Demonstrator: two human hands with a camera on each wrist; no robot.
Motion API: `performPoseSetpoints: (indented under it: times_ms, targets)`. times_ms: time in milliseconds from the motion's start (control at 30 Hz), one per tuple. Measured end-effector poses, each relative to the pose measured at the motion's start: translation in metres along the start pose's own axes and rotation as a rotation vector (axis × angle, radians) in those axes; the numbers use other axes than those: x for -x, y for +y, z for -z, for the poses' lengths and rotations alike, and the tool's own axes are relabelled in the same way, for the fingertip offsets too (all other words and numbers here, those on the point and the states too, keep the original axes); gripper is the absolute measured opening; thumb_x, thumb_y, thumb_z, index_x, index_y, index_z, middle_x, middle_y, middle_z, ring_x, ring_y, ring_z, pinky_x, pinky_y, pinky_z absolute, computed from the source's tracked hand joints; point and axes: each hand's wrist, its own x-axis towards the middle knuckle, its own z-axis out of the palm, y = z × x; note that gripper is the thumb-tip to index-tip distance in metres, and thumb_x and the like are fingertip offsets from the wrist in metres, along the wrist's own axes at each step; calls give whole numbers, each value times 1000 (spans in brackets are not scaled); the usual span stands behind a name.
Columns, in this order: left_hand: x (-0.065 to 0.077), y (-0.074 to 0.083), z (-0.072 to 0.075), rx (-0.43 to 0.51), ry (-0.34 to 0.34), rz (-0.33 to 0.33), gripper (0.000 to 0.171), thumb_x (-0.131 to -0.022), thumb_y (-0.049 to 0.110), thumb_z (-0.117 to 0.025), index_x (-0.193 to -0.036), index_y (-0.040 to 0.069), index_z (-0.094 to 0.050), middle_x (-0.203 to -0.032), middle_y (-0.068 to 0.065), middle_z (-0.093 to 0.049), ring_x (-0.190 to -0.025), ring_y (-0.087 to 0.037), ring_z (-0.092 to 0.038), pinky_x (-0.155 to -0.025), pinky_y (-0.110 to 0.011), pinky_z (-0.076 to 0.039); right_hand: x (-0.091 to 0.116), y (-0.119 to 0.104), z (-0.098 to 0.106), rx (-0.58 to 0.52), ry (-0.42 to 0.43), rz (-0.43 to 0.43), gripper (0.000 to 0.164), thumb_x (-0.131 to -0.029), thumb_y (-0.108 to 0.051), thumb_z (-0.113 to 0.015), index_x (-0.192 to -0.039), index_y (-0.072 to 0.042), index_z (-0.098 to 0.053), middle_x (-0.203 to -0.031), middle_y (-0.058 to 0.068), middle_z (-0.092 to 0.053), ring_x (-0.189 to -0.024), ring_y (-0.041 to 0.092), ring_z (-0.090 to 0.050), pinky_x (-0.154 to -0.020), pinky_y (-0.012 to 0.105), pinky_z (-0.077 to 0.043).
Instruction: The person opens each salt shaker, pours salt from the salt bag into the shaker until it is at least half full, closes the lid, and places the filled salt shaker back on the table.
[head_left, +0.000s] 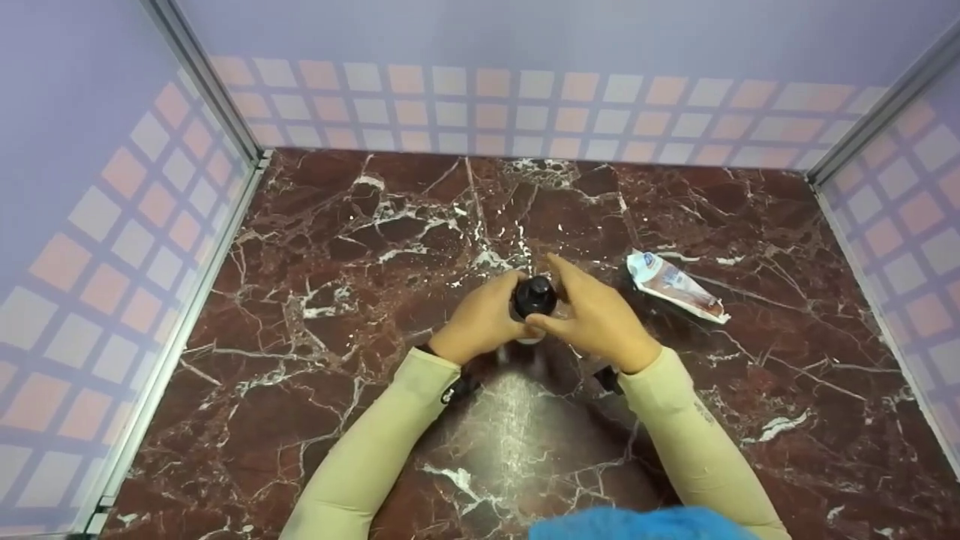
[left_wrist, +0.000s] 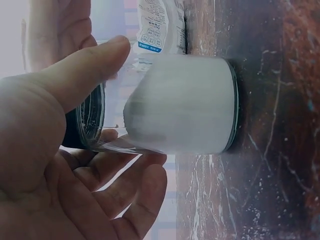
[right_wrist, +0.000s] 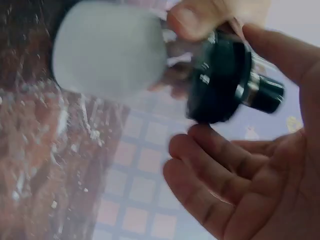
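Note:
A clear glass jar [left_wrist: 175, 105], partly filled with a white grainy substance that lies sloped inside, stands upright on the marble-patterned surface. Its black lid [head_left: 534, 295] has a knob on top. My left hand [head_left: 484, 315] grips the jar's upper part just below the lid, thumb on one side and curled fingers on the other. My right hand [head_left: 600, 315] is spread loosely about the lid, its thumb and fingertips close against the rim. Whether those fingers press on the lid is unclear, and the lid is blurred in the right wrist view [right_wrist: 220, 77].
A torn, white, blue and brown packet [head_left: 675, 285] lies to the right of the jar. White grains [head_left: 521, 236] are scattered beyond it. Tiled-pattern panels [head_left: 495, 105] wall in the back and both sides. Something blue [head_left: 637, 525] shows at the bottom edge.

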Motion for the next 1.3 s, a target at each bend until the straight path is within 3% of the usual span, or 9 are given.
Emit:
performPoseSetpoints:
  times_ms: [100,167,233,333,467,600,833,1100,1300]
  targets:
    - [-1,2,1,0,-7,11,80,-73,39,-94,-138,14,-54,-132,-6,-65,-120,-26,-63,-107,-46,-49,2,0,10,13,28,13,58,-88,-49,-80,-122,-5,-67,-93,6,-68,-77,21,-62,-70,39,-55]
    - [-1,2,1,1,-10,9,79,-73,39,-94,-137,15,-54,-132,-5,-65,-119,-25,-63,-107,-46,-49,3,1,15,-22,33,12,45,-88,-44,-81,-111,-7,-68,-91,3,-64,-77,20,-60,-70,37,-54]
    - [0,1,1,5,-9,4,79,-72,39,-94,-137,15,-54,-131,-4,-65,-119,-25,-63,-107,-46,-49,3,2,17,-74,36,27,51,-87,-35,-83,-123,-4,-65,-108,8,-67,-96,23,-64,-87,40,-56]
    - [1,-1,1,20,-12,4,79,-72,39,-94,-136,15,-54,-130,-4,-65,-118,-24,-64,-107,-46,-49,2,2,14,-168,-23,69,77,-87,-23,-84,-150,-3,-46,-143,15,-57,-130,29,-56,-113,47,-45]
    - [0,-2,2,14,-13,-3,86,-72,43,-94,-142,13,-53,-135,-6,-65,-121,-26,-63,-108,-48,-48,1,-2,10,-236,-87,123,90,-89,-9,-78,-163,-7,-26,-163,15,-37,-149,31,-38,-124,46,-29]
    - [-2,-2,3,-6,-6,-22,86,-72,45,-93,-143,14,-55,-133,-4,-67,-119,-25,-65,-107,-47,-48,1,-7,8,-257,-89,105,89,-91,-5,-75,-164,-6,-23,-164,16,-36,-149,32,-38,-124,46,-28]
    - [-2,-1,3,-36,-15,-39,62,-74,45,-92,-122,16,-66,-114,2,-71,-102,-19,-68,-99,-43,-53,0,-9,4,-190,-95,81,85,-93,-4,-73,-163,-7,-25,-161,20,-39,-145,36,-43,-121,48,-33]
    - [-1,4,3,-90,-10,-40,77,-75,43,-92,-139,16,-60,-130,-2,-70,-118,-23,-66,-106,-43,-50,3,-14,-4,-100,-29,107,81,-95,-6,-73,-162,-4,-27,-150,26,-50,-139,39,-50,-118,49,-39]
    - [1,7,0,-83,17,-8,66,-77,41,-90,-131,13,-64,-122,-4,-72,-108,-24,-69,-99,-42,-54,0,-15,-4,-98,-6,71,85,-92,-9,-77,-162,-4,-29,-147,29,-52,-136,41,-52,-116,52,-40]
